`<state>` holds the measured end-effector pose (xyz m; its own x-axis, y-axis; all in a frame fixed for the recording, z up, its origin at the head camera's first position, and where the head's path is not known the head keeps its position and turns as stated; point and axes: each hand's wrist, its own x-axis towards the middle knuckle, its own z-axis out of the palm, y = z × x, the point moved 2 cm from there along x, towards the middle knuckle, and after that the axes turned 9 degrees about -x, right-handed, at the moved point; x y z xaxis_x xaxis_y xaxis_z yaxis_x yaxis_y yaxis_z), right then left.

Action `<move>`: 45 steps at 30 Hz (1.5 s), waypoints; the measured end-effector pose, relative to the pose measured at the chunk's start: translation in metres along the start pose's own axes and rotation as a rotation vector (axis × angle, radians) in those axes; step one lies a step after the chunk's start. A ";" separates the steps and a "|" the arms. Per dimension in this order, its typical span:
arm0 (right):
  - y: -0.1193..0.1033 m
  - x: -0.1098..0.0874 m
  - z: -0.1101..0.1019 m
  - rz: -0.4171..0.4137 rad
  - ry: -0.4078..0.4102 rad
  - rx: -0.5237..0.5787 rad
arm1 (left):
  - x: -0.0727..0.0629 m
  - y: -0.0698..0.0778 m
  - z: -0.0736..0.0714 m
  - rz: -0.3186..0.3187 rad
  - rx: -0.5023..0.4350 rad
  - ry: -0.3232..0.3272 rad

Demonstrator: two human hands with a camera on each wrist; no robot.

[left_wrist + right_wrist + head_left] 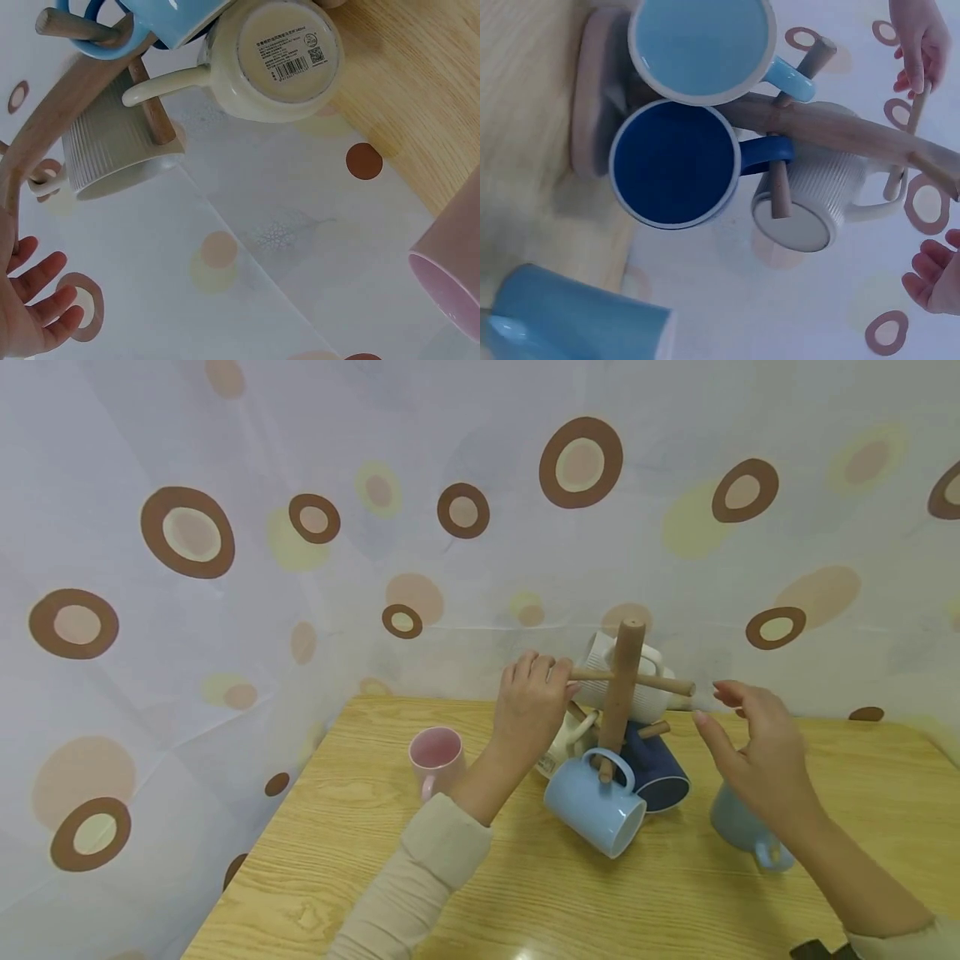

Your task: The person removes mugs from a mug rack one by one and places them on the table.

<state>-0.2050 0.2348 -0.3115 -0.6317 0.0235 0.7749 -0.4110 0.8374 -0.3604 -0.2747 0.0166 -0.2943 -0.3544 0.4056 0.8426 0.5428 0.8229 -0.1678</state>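
Observation:
A wooden mug tree (619,702) stands on the table. My left hand (534,693) pinches the left tip of its upper peg between thumb and fingers. My right hand (772,752) is held off the peg's right end, fingers loosely bent and nothing in them. On the tree hang a light blue mug (588,802) in front, a dark blue mug (676,165) beside it, a cream mug (277,56) and a white ribbed mug (821,184) at the back. Partly behind my right forearm, another blue mug (735,818) sits on the table.
A pink mug (437,758) stands upright on the wooden table (345,827), left of my left forearm. Behind the table hangs a pale sheet (480,568) printed with circles. Some black object (821,950) shows at the bottom edge near my right sleeve.

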 end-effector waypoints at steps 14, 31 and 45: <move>-0.009 0.024 0.012 -0.316 0.020 -0.092 | 0.000 -0.002 0.001 -0.006 -0.014 0.020; -0.012 0.023 0.019 -0.322 0.161 -0.152 | 0.001 0.000 0.002 -0.028 -0.094 0.057; -0.012 0.022 0.021 -0.333 0.179 -0.190 | 0.001 -0.001 0.005 -0.024 -0.135 0.053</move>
<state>-0.2277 0.2140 -0.3010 -0.3540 -0.1855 0.9167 -0.4346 0.9005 0.0144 -0.2793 0.0183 -0.2964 -0.3299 0.3621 0.8718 0.6336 0.7695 -0.0799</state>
